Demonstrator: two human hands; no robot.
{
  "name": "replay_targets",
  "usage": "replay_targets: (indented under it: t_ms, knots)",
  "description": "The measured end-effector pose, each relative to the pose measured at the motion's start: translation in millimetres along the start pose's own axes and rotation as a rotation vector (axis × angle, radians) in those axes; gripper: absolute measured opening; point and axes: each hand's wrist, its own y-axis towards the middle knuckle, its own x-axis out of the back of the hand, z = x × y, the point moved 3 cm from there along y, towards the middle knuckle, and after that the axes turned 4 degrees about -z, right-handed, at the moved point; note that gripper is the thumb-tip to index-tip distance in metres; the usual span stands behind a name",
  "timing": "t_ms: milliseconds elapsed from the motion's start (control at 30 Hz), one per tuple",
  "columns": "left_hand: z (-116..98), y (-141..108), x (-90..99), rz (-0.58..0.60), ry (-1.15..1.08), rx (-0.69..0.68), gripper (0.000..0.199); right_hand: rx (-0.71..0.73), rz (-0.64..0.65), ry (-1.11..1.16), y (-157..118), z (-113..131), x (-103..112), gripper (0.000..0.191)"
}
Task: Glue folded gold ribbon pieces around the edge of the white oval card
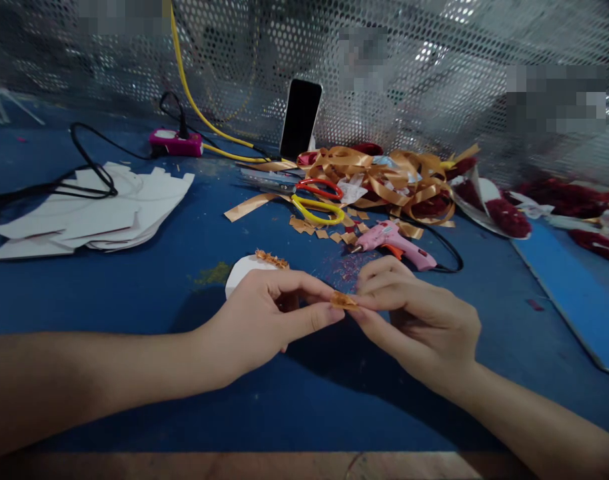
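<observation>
Across the frame spreads a blue table (134,413); upper right of centre lies a heap of orange ribbon (357,160). Below, the right hand (429,327) and left hand (267,310) meet, with a pink glue gun (395,243) above the right and a white piece (244,272) behind the left. Slightly below and right of centre, each hand's thumb and forefinger close narrowly on one small ribbon piece (343,301).

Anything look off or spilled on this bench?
Two stray patches on the blue tabletop: reddish specks by the pink glue gun, and a yellow-green smudge beside the white piece. Probably loose debris or residue. The ribbon pile is tangled too. No obvious damage.
</observation>
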Motion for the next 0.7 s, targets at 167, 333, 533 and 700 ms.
replay_targets:
  t_ms: [167,333,533,700]
  knots:
    - [1.0,-1.7,1.7,-0.020,0.008,0.004,0.021,0.021,0.006,-0.006,0.5,1.7,-0.5,0.026]
    - [0.2,-3.0,1.8,-0.031,0.040,-0.009,0.018,0.031,0.020,-0.037,0.5,3.5,-0.4,0.024]
    - [-2.5,-5.3,0.9,-0.045,0.059,-0.049,0.013,0.061,0.029,-0.077,1.9,6.2,-0.2,0.023]
    - [-2.9,-4.6,1.0,-0.047,0.051,-0.057,0.013,0.074,0.026,-0.100,3.1,7.2,0.4,0.021]
